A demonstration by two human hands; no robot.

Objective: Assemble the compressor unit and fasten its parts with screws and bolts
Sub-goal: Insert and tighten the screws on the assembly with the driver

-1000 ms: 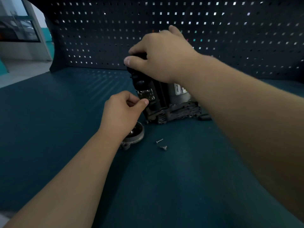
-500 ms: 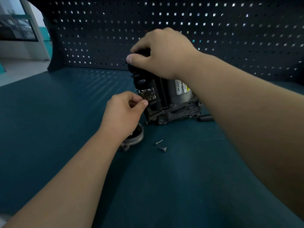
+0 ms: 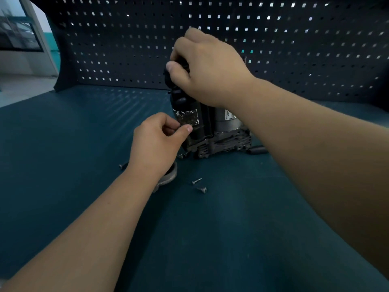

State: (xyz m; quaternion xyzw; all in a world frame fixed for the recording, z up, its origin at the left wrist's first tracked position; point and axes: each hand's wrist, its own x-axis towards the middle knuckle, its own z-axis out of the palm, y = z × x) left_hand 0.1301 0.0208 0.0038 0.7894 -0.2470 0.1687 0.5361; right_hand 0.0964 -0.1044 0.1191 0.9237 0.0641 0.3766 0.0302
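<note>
**Compressor [image 3: 199,134] gripped at the top**

Two loose screws [image 3: 196,181] lie on the surface [image 3: 231,239]. Left hand [image 3: 156,142] curls tight, thumb at the label. The compressor stands upright mid-surface; right hand [image 3: 208,68] clutches its black top, pegboard [image 3: 105,49] behind.

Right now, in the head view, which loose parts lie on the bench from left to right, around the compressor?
Lone screw → round metal cover → thin screw → black plug, beside the compressor. The stubby screw overlaps the thin one, so I leave it out.
</note>
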